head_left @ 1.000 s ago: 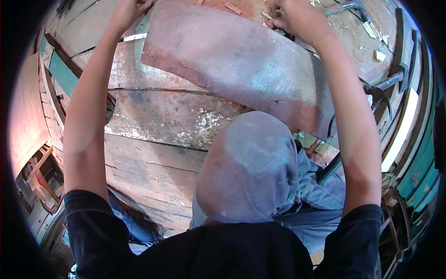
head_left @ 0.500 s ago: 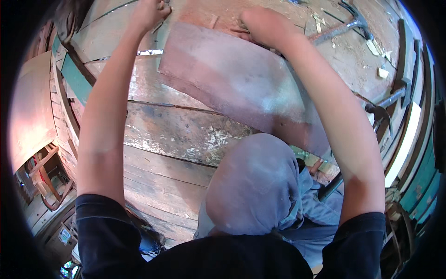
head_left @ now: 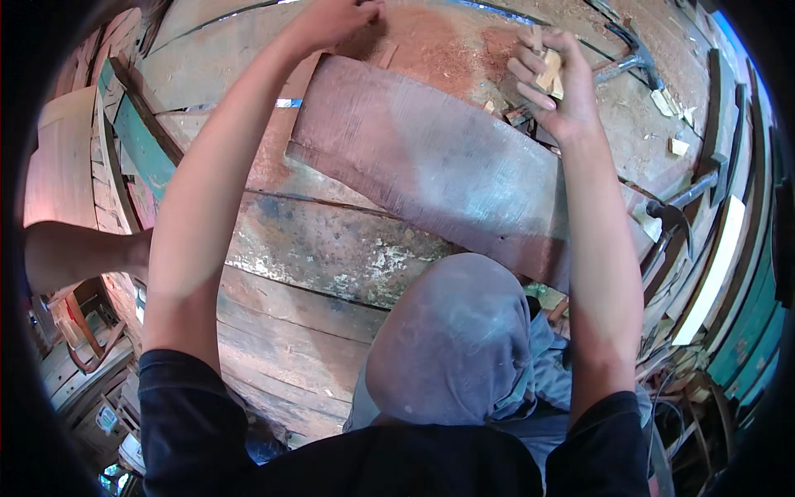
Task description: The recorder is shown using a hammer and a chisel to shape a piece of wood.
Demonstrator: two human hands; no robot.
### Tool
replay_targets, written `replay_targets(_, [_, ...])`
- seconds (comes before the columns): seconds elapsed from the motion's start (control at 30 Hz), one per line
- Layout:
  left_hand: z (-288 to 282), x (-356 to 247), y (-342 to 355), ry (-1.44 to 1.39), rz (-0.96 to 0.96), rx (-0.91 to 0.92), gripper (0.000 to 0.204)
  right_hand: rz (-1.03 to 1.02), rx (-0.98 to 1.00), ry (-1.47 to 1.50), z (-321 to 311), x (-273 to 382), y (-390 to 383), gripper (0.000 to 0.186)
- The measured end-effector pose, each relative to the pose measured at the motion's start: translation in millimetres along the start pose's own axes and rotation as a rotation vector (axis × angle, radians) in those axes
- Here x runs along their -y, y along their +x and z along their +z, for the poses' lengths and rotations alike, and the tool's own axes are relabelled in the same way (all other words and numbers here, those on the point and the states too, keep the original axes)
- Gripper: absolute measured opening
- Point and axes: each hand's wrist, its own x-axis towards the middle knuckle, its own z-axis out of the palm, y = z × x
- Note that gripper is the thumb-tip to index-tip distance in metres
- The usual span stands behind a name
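Reddish wooden board (head_left: 431,170) lies slantwise across weathered hull planks (head_left: 315,248). Left hand (head_left: 335,18) presses closed at its far edge; right hand (head_left: 551,83) grips a small wood block (head_left: 548,73). Fitting looks underway; next, seating the block calls for steady pressure.

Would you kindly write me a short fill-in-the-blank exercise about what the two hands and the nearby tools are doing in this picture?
1. The right hand holds a small pale ____ block.
2. The left hand rests at the far edge of the long reddish-brown wooden ____.
3. Reddish ____ lies scattered on the worn plank surface between the hands.
4. A metal ____ lies to the right of the right hand.

Missing words: wooden; board; sawdust; hammer
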Motion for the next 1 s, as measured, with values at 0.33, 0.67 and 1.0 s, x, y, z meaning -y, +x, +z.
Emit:
replay_targets(0.33, [20,-72,-14,0.697,-0.09,0.274,0.029,-0.074,-0.199,-1.254,-5,23,-15,0.051])
replay_targets(0.67, [-4,-42,10,0.627,-0.154,0.039,0.036,-0.159,-0.288,-1.12,-5,30,-29,0.041])
replay_targets(1.0, [-8,22,28,0.461,-0.274,0.038,0.046,-0.14,-0.478,-0.791,-20,32,-89,0.041])
